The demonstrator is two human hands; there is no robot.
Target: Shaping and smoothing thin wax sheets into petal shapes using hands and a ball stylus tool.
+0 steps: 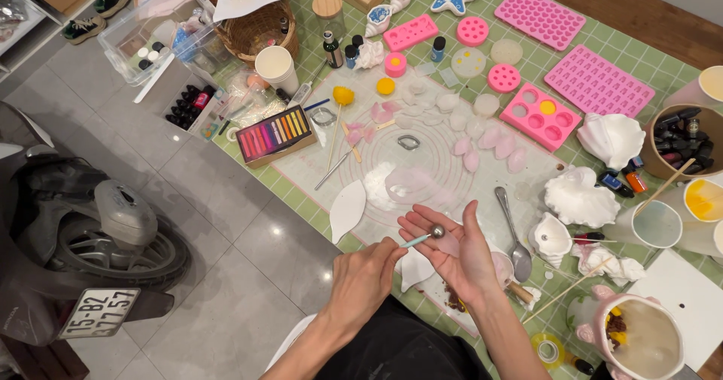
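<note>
My left hand (367, 274) grips a ball-tipped modelling tool (423, 237) with a pale teal handle. Its metal ball rests on a thin pink petal (449, 245) that lies in the palm of my right hand (456, 250). That hand is turned palm up with the fingers spread, over the near edge of a translucent work mat (437, 173). Several more pink and white petals (482, 135) lie on the far part of the mat.
A box of coloured pastels (276, 133) sits left of the mat, with pink silicone moulds (539, 114) and white shell shapes (581, 197) on the right. A metal spoon (513, 233) lies by my right hand. Cups, bottles and a basket crowd the table; a scooter (83, 237) stands left.
</note>
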